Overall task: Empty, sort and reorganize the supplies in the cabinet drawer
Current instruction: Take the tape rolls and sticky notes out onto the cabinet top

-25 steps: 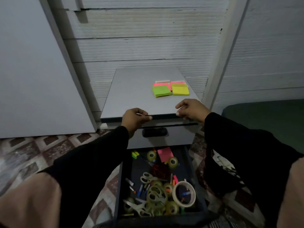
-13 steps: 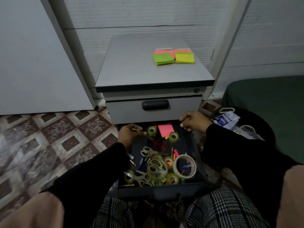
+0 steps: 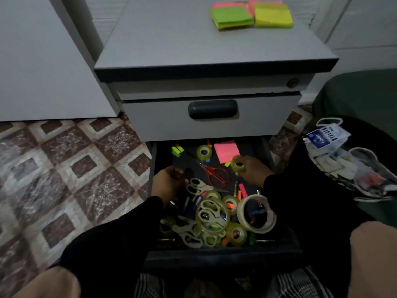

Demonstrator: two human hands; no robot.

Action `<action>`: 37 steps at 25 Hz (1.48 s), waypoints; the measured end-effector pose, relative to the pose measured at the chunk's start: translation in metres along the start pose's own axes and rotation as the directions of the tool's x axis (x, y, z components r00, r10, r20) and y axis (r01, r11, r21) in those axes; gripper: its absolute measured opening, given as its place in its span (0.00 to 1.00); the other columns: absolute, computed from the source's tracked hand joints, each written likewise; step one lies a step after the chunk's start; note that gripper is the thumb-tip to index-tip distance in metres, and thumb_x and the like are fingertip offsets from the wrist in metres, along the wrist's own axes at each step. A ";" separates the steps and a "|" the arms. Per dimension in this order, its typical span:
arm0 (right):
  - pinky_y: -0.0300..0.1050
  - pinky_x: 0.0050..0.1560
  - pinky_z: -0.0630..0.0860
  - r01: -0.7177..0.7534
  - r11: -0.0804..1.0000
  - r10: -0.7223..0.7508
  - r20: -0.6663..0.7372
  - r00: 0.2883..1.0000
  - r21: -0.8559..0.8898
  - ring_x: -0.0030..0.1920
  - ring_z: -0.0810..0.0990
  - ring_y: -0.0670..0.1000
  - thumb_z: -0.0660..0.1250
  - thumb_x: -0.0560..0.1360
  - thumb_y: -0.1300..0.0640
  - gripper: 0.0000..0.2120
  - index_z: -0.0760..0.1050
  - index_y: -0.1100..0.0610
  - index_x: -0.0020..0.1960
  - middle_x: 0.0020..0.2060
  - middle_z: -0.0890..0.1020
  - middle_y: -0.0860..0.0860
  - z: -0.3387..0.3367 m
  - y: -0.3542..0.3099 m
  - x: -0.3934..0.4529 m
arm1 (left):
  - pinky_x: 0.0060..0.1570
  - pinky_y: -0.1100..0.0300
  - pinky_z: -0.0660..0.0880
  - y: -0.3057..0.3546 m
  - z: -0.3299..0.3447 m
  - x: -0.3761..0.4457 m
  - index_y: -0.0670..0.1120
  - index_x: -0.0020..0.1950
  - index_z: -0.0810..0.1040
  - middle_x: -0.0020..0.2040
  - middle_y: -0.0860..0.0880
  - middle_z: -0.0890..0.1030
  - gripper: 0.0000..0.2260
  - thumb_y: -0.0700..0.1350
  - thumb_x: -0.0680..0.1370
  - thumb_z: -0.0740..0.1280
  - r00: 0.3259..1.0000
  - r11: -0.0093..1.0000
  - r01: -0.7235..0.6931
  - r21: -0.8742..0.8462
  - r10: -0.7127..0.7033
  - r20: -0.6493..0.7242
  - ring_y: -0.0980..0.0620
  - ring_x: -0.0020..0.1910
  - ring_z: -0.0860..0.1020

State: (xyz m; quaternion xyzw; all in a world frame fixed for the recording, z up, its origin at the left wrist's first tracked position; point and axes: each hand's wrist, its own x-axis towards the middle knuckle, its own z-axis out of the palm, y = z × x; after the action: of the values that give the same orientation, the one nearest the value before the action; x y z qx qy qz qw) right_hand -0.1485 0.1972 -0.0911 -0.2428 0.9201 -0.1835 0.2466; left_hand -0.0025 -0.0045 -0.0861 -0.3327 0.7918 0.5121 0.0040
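The open bottom drawer (image 3: 223, 258) of the grey cabinet (image 3: 193, 50) is full of supplies: several tape rolls, white scissors (image 3: 198, 187), red scissors (image 3: 216, 176), a pink sticky pad (image 3: 225, 150) and small markers. My right hand (image 3: 250, 173) holds a small clear tape roll (image 3: 237, 165) in its fingers, just below the pink pad. My left hand (image 3: 168, 183) reaches into the drawer's left side with curled fingers beside the white scissors; what it holds is hidden in the dark. A big masking tape roll (image 3: 256, 214) stands at the front right.
Green, yellow and pink sticky pads (image 3: 251, 15) lie on the cabinet top. The upper drawer (image 3: 210, 117) is closed. A dark basket (image 3: 352, 166) with packets sits on the floor at the right. Patterned tile floor (image 3: 75, 173) spreads to the left.
Both hands dropped from the cabinet top's front edge into the open drawer. My right hand took hold of a small tape roll. The view tilted down and closer.
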 end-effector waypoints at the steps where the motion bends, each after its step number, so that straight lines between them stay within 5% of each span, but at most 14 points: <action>1: 0.46 0.68 0.65 0.035 0.997 -0.034 0.010 0.999 -0.071 0.69 0.66 0.57 0.65 0.76 0.58 0.23 0.66 0.60 0.70 0.71 0.67 0.57 0.005 0.001 0.006 | 0.36 0.67 0.72 -0.004 0.001 0.006 0.41 0.48 0.76 0.38 0.47 0.78 0.08 0.37 0.72 0.72 1.000 0.999 -0.016 0.036 0.016 0.000 0.51 0.40 0.76; 5: 0.54 0.75 0.53 0.078 0.940 -0.066 0.048 0.997 -0.333 0.77 0.48 0.53 0.58 0.79 0.55 0.28 0.52 0.52 0.77 0.77 0.51 0.48 0.018 0.006 0.026 | 0.45 0.62 0.72 -0.016 0.005 0.020 0.39 0.54 0.78 0.45 0.44 0.81 0.11 0.37 0.72 0.72 0.997 0.968 -0.083 0.236 0.079 0.026 0.49 0.47 0.79; 10: 0.57 0.74 0.49 0.099 0.892 -0.044 0.134 0.990 -0.440 0.77 0.44 0.52 0.55 0.79 0.59 0.29 0.49 0.53 0.77 0.77 0.49 0.48 0.027 0.004 0.038 | 0.49 0.53 0.76 -0.022 0.006 0.025 0.38 0.55 0.79 0.51 0.40 0.82 0.12 0.32 0.73 0.68 0.994 0.939 -0.107 0.328 0.090 0.065 0.42 0.51 0.80; 15: 0.56 0.71 0.58 0.136 0.822 -0.090 0.110 0.990 -0.554 0.74 0.57 0.56 0.57 0.78 0.58 0.25 0.59 0.56 0.74 0.74 0.60 0.53 0.028 0.003 0.028 | 0.51 0.54 0.75 -0.017 0.004 0.022 0.37 0.54 0.80 0.51 0.39 0.82 0.10 0.33 0.73 0.67 0.986 0.893 -0.158 0.422 0.122 0.111 0.42 0.52 0.80; 20: 0.52 0.63 0.66 0.172 0.720 -0.145 0.097 0.985 -0.672 0.63 0.71 0.58 0.58 0.76 0.59 0.16 0.76 0.56 0.61 0.61 0.76 0.54 0.026 0.005 0.017 | 0.53 0.54 0.73 -0.015 0.003 0.019 0.39 0.54 0.80 0.53 0.40 0.81 0.10 0.37 0.73 0.69 0.975 0.789 -0.208 0.578 0.117 0.191 0.42 0.55 0.78; 24: 0.51 0.61 0.72 0.094 0.881 -0.096 0.018 0.995 -0.464 0.58 0.76 0.60 0.58 0.76 0.60 0.13 0.80 0.60 0.54 0.56 0.80 0.57 0.027 0.011 0.012 | 0.50 0.53 0.73 -0.014 0.008 0.016 0.39 0.53 0.80 0.51 0.40 0.81 0.11 0.45 0.75 0.69 0.951 0.726 -0.216 0.653 0.004 0.310 0.42 0.53 0.79; 27: 0.51 0.63 0.69 -0.020 0.954 -0.012 -0.104 0.994 -0.301 0.63 0.70 0.62 0.60 0.76 0.62 0.16 0.72 0.64 0.63 0.62 0.72 0.62 0.026 0.011 0.019 | 0.53 0.53 0.74 -0.014 0.017 0.011 0.41 0.56 0.78 0.55 0.42 0.80 0.17 0.52 0.74 0.69 0.890 0.618 -0.285 0.733 -0.114 0.441 0.42 0.56 0.78; 30: 0.51 0.66 0.64 -0.162 0.946 0.153 -0.052 0.987 -0.280 0.67 0.64 0.63 0.63 0.75 0.60 0.26 0.61 0.64 0.70 0.67 0.67 0.62 0.026 0.014 0.025 | 0.49 0.54 0.76 -0.016 0.028 0.004 0.38 0.62 0.74 0.58 0.41 0.80 0.20 0.48 0.75 0.68 0.793 0.585 -0.314 0.748 -0.271 0.546 0.44 0.52 0.79; 32: 0.51 0.66 0.63 -0.193 0.937 0.190 -0.041 0.981 -0.290 0.67 0.63 0.63 0.63 0.74 0.60 0.27 0.59 0.65 0.70 0.68 0.66 0.63 0.027 0.015 0.025 | 0.38 0.60 0.75 -0.017 0.032 0.000 0.36 0.57 0.77 0.52 0.40 0.82 0.16 0.46 0.76 0.67 0.727 0.586 -0.298 0.754 -0.373 0.577 0.48 0.41 0.79; 36: 0.50 0.64 0.65 -0.182 0.949 0.165 -0.088 0.982 -0.256 0.65 0.66 0.64 0.62 0.74 0.65 0.22 0.61 0.67 0.66 0.66 0.66 0.65 0.025 0.018 0.025 | 0.41 0.57 0.76 -0.016 0.029 0.002 0.45 0.37 0.73 0.37 0.46 0.78 0.14 0.51 0.78 0.61 0.721 0.529 -0.257 0.809 -0.452 0.525 0.51 0.31 0.73; 37: 0.50 0.63 0.66 -0.173 0.955 0.157 -0.083 0.984 -0.240 0.65 0.68 0.64 0.62 0.74 0.66 0.22 0.62 0.67 0.66 0.66 0.66 0.65 0.024 0.018 0.025 | 0.38 0.57 0.75 -0.014 0.027 0.001 0.45 0.36 0.73 0.33 0.47 0.77 0.15 0.51 0.79 0.60 0.699 0.581 -0.199 0.789 -0.480 0.530 0.50 0.30 0.73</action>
State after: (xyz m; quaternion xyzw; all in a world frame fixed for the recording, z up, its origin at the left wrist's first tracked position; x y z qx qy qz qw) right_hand -0.1609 0.1930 -0.1284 -0.1880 0.9601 -0.0540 0.2000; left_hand -0.0046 0.0137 -0.1111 -0.1417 0.8367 0.1821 0.4966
